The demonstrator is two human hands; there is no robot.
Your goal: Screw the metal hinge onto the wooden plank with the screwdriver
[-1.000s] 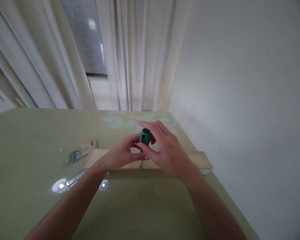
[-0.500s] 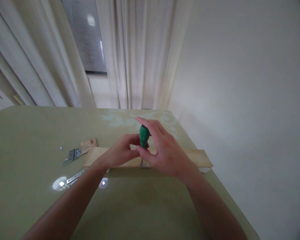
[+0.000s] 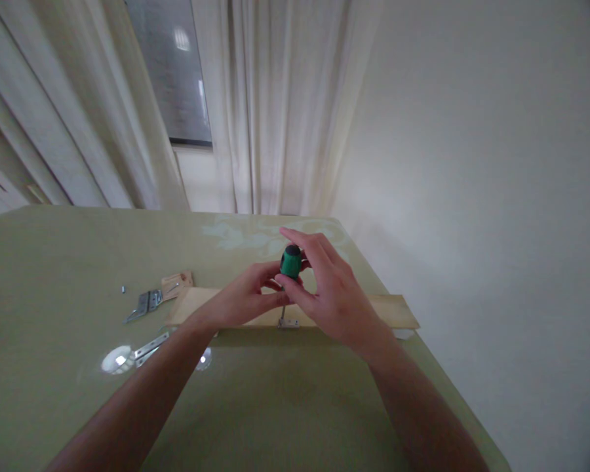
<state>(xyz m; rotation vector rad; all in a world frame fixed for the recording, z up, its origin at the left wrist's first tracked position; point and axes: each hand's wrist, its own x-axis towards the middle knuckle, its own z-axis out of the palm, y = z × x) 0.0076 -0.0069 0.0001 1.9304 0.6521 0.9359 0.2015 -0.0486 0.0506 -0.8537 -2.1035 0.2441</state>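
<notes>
A screwdriver with a green handle and black end cap stands tilted, its cap leaning toward me. Its thin shaft runs down to a small metal hinge on the near edge of a pale wooden board. My right hand grips the handle between thumb and fingers, the index finger raised above the cap. Closed around the lower handle or upper shaft is my left hand, thumb and fingertips meeting there. The screw under the tip is too small to make out.
Left of the board lie a metal hinge, a small wooden piece and a tiny metal part. Long metal strips rest nearer me. A wall borders the greenish table on the right; curtains hang behind.
The screwdriver's handle has tipped toward me and shifted slightly right, showing more of its cap. Both hands have moved a little right with it, and more of the hinge shows.
</notes>
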